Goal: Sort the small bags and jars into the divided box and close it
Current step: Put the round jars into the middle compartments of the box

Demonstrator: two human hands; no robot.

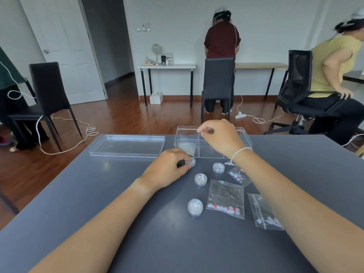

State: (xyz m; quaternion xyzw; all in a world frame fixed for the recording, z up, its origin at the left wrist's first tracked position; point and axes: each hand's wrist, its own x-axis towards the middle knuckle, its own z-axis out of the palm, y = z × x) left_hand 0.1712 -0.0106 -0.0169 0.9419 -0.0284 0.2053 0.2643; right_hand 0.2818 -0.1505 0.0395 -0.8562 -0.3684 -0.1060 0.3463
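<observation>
A clear divided box [245, 137] stands at the table's far edge, with one small bag [188, 149] lying in its left compartment. My right hand [221, 137] hovers over the box, thumb and forefinger pinched, with nothing visible between them. My left hand [167, 168] rests on the table just in front of the box and grips a small round jar [193, 162]. Three more glitter jars [218, 167] [200, 179] [195, 207] stand loose on the table. Three clear bags of white and red flower beads [239, 175] [226, 198] [265, 213] lie beside them, the rightmost partly under my right forearm.
The box's clear lid [128, 145] lies flat to the left of the box. The dark grey table [98, 203] ends just behind both. Beyond it are black chairs [217, 81], cables on the wooden floor and other people working.
</observation>
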